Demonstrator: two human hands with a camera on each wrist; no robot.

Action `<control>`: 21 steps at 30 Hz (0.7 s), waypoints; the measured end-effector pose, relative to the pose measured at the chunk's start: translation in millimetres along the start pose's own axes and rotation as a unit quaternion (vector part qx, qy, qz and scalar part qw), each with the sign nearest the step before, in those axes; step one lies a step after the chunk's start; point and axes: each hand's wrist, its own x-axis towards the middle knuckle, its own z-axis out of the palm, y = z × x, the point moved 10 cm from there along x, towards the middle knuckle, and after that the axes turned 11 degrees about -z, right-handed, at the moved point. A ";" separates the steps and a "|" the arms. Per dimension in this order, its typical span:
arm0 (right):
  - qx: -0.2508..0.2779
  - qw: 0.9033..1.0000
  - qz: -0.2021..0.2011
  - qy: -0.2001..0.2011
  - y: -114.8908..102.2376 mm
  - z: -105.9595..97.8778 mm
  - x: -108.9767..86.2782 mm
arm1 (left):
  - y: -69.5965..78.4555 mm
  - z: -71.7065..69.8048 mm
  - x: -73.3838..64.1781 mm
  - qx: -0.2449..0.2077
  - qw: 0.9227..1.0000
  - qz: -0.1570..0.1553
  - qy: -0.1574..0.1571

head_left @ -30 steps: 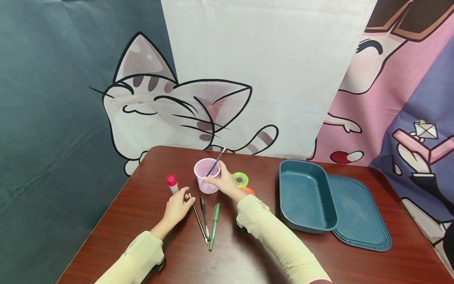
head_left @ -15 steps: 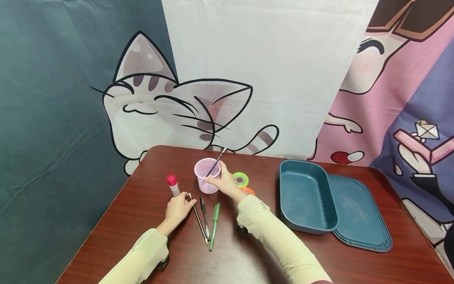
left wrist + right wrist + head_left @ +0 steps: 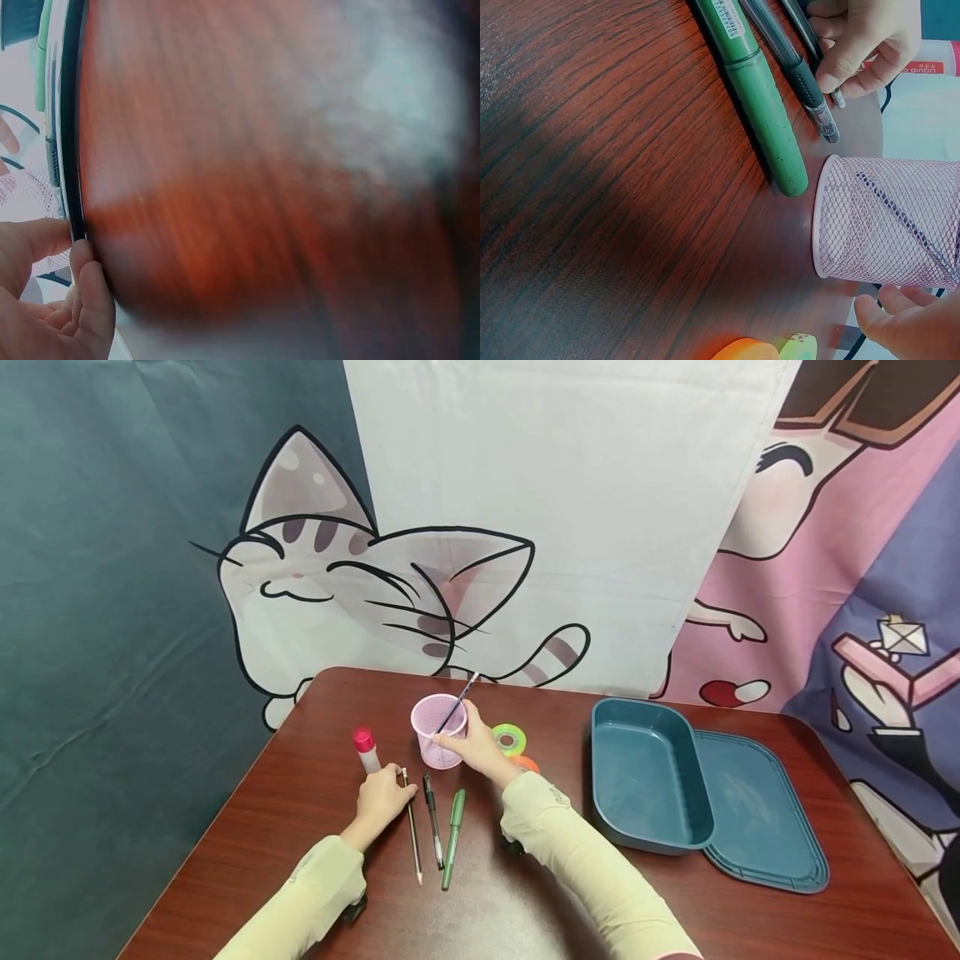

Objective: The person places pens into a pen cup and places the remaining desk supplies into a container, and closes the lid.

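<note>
My left hand point(image 3: 381, 795) pinches a dark pencil point(image 3: 413, 843) near its top end between thumb and forefinger; the pencil lies along the table. In the left wrist view the same pencil point(image 3: 73, 142) runs up from the fingertips. With my right hand point(image 3: 480, 745) I hold a pink mesh pen cup point(image 3: 429, 748) by its right side, upright on the table. Another pencil point(image 3: 461, 697) leans inside the cup. Right of the pinched pencil lie a black gel pen point(image 3: 431, 814) and a green marker point(image 3: 453, 839). A red-capped glue bottle point(image 3: 364, 743) stands just behind my left hand.
A green tape roll point(image 3: 509, 740) and an orange one point(image 3: 525, 763) lie by my right wrist, the orange partly hidden. Farther right sit a blue-green box point(image 3: 648, 777) and its lid point(image 3: 765, 818). A printed cloth point(image 3: 562, 485) hangs behind the table point(image 3: 540, 902).
My left hand has moved slightly right and taken hold of the pencil. The pencil's lower end has swung left, away from the gel pen. My right hand and the cup have stayed put.
</note>
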 end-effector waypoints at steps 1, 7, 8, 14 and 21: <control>-0.001 1.000 0.000 0.000 0.4 0.0 0.2 | 0.3 0.1 0.0 0.000 1.000 -0.001 0.001; -0.003 1.000 -0.004 0.000 -0.3 -0.3 -0.1 | 3.7 -1.7 0.2 0.002 1.000 0.000 0.008; -0.004 1.000 -0.003 -0.001 -0.1 -0.1 -0.3 | 4.1 -2.1 0.4 0.004 1.000 0.002 0.007; -0.002 1.000 0.000 -0.003 -0.1 0.4 -0.9 | 5.5 -4.9 -1.1 0.010 1.000 0.011 -0.003; 0.005 1.000 -0.009 0.001 -0.9 -0.2 -0.4 | 26.5 -29.8 -7.7 0.002 0.998 0.060 0.020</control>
